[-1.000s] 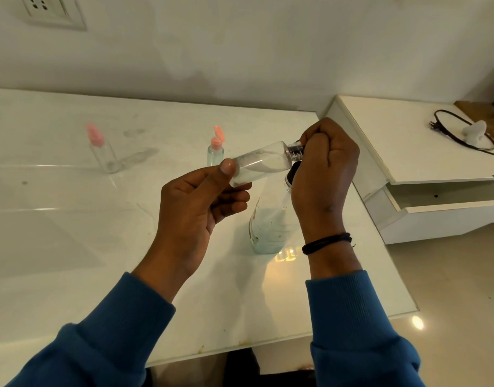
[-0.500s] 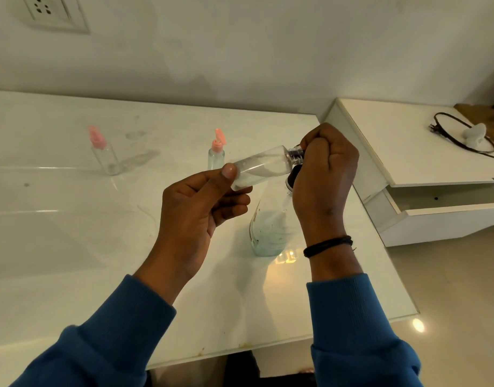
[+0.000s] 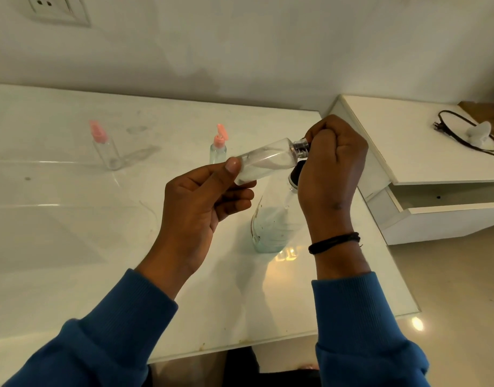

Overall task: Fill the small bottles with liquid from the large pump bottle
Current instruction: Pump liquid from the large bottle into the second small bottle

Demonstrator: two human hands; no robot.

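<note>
Almost nothing has shifted since half a second ago. On the white table (image 3: 72, 219), two pink-capped small bottles (image 3: 107, 148) (image 3: 218, 146) stand where they were. The left hand (image 3: 203, 202) still grips the base of a tilted clear small bottle (image 3: 265, 162); the right hand (image 3: 331, 166) stays curled round its neck end, above the upright large pump bottle (image 3: 273, 222).
</note>
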